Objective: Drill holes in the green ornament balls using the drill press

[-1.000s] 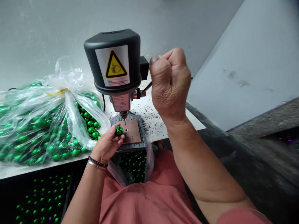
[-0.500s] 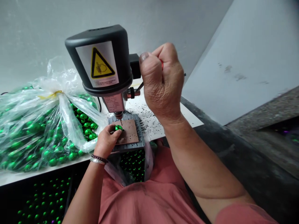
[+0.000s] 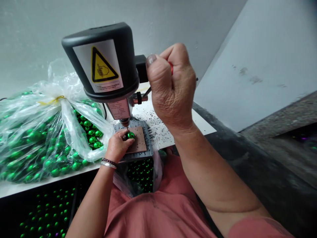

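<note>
Between thumb and fingers, my left hand (image 3: 118, 145) pinches a shiny green ball (image 3: 130, 135) on a brown square board (image 3: 139, 138). Just above that ball hangs the thin bit of a small drill press (image 3: 102, 66); whether the tip touches the ball I cannot tell. My right hand (image 3: 172, 86) is a fist around the press's feed lever (image 3: 147, 93), raised beside the motor housing. A bit of red shows between its fingers, and the lever's end is hidden in the grip. The board lies on the grey press base (image 3: 149, 140).
A clear plastic bag (image 3: 70, 132) full of green balls, tied with a yellow strip, covers the left of the white table (image 3: 162, 137). Dark chips are scattered right of the press. Below the table edge are more green balls (image 3: 140, 173) in a bag. A wall stands behind.
My left hand has shifted slightly right, bringing the green ball beneath the drill bit. My right hand stays on the lever almost unmoved.
</note>
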A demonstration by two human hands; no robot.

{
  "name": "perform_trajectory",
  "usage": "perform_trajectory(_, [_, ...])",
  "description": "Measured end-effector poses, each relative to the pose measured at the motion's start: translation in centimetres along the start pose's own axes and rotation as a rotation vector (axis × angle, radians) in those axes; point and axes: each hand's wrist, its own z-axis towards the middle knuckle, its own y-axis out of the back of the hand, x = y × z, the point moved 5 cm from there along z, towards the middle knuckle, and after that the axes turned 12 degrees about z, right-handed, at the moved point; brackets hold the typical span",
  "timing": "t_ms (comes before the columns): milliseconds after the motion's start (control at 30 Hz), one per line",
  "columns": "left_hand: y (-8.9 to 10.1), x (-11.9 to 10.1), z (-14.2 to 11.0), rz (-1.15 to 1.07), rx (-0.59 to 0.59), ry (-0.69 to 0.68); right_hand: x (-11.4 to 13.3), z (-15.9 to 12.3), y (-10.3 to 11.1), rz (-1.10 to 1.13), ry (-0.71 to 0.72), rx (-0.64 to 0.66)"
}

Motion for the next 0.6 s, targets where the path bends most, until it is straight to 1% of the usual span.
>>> perform_trajectory(133, [-0.3, 0.2, 0.1, -0.028, 0.025, -0.005, 0.2, -0.3, 0.1, 0.025, 0.011, 0.016])
perform_trajectory(333, [-0.5, 0.2, -0.1, -0.074, 0.042, -0.046, 0.5, -1.3, 0.4, -0.038, 0.004, -0.002])
perform_trajectory(467, [-0.7, 0.3, -0.2, -0.080, 0.055, -0.015, 0.6, -2.9, 0.9, -0.109, 0.042, -0.022])
perform_trajectory(600, [-0.5, -0.1, -0.2, -0.088, 0.037, -0.038, 0.5, -4.9, 1.3, -0.148, 0.117, -0.015])
